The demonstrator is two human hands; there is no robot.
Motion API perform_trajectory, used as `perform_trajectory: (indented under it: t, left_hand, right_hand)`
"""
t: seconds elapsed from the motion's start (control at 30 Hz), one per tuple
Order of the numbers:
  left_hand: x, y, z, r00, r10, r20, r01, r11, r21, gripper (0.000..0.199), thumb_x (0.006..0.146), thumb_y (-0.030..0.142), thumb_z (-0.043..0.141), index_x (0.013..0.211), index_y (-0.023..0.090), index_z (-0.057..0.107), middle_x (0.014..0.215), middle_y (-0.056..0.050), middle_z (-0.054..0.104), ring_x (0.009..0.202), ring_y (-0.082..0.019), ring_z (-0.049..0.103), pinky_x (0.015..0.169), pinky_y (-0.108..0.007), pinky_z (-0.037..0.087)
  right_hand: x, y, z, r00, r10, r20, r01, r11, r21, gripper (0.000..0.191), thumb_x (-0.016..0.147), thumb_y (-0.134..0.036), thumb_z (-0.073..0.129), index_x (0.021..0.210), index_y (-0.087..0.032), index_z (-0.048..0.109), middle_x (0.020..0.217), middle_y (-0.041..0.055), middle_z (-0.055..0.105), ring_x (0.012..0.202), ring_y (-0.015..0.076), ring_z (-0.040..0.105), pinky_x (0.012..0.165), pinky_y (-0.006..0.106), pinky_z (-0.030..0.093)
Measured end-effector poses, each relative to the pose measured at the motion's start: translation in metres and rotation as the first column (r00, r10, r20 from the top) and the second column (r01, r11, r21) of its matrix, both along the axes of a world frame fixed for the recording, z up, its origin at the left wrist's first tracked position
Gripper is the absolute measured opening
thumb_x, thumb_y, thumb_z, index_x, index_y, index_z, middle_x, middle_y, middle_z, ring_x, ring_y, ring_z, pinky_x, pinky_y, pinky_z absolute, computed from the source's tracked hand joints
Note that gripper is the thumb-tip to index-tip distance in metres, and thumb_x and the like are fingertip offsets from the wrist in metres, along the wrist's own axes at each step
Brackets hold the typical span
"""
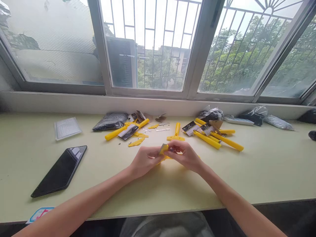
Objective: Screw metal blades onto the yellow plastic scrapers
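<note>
My left hand (pixel 145 161) is closed on a small yellow scraper part (pixel 164 149) with a grey, metallic-looking edge, raised above the table. From the other side, my right hand (pixel 184 154) pinches at the same part, its fingers bent and partly hiding it. More yellow plastic (pixel 161 160) shows beneath the hands; whether it joins the held part I cannot tell. Just beyond them lies a yellow scraper (pixel 176 133) with a T-shaped head. Loose yellow blade covers (pixel 136 142) and thin metal blades (pixel 163 129) are scattered behind my left hand.
Yellow scrapers with card labels are piled at left (pixel 115 133) and right (pixel 207 140). A black tablet-like device (pixel 60 171) and a clear flat case (pixel 67 128) lie left. Bagged black items (pixel 110 121) line the back, below the window sill (pixel 158 105).
</note>
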State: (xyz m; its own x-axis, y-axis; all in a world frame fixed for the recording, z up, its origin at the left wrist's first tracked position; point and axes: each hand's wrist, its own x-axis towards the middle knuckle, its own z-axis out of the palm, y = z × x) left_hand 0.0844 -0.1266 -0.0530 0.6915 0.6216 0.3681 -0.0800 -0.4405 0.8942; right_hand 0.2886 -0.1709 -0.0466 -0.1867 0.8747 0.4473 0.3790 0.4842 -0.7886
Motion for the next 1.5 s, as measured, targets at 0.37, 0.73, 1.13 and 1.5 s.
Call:
perform_trajectory:
  t: [0.37,0.73,1.13,1.5]
  left_hand:
    - [0.0,0.001,-0.001,1.0,0.01,0.005,-0.01,1.0,0.0,0.032,0.091,0.037,0.066,0.114,0.018,0.077,0.099,-0.005,0.075,0.094,-0.021,0.066,0.085,-0.027,0.054]
    - [0.004,0.011,-0.004,0.995,0.087,-0.048,-0.099,0.854,-0.511,0.046,0.068,0.041,0.086,0.1,0.01,0.074,0.092,-0.014,0.074,0.083,-0.029,0.073,0.065,-0.036,0.061]
    - [-0.003,0.019,0.0,0.992,0.084,-0.097,-0.127,0.751,-0.647,0.04,0.062,0.034,0.09,0.089,0.009,0.074,0.09,-0.015,0.073,0.089,-0.034,0.075,0.072,-0.041,0.065]
    - [-0.003,0.014,0.003,0.99,0.09,-0.11,-0.14,0.752,-0.644,0.042,0.061,0.033,0.091,0.092,0.01,0.075,0.088,-0.013,0.073,0.088,-0.033,0.076,0.074,-0.043,0.065]
  right_hand:
    - [-0.003,0.001,-0.006,1.0,-0.004,0.01,0.004,1.0,0.017,0.017,0.091,-0.039,0.069,0.094,-0.021,0.068,0.082,0.0016,0.064,0.07,0.0144,0.054,0.062,0.028,0.045]
    - [0.001,0.003,0.036,0.874,-0.398,-0.279,0.486,0.703,0.519,0.036,0.104,-0.04,0.047,0.079,-0.02,0.062,0.087,0.0051,0.06,0.08,0.0167,0.057,0.071,0.031,0.045]
    - [-0.034,0.028,0.012,0.975,-0.152,-0.16,0.2,0.917,0.344,0.034,0.106,-0.043,0.042,0.079,-0.022,0.046,0.064,-0.0047,0.038,0.052,0.0101,0.032,0.05,0.027,0.028]
    - [-0.03,0.027,0.01,0.977,-0.205,-0.06,0.212,0.892,0.4,0.031,0.107,-0.04,0.04,0.082,-0.022,0.048,0.068,-0.0029,0.047,0.053,0.0104,0.038,0.052,0.026,0.032]
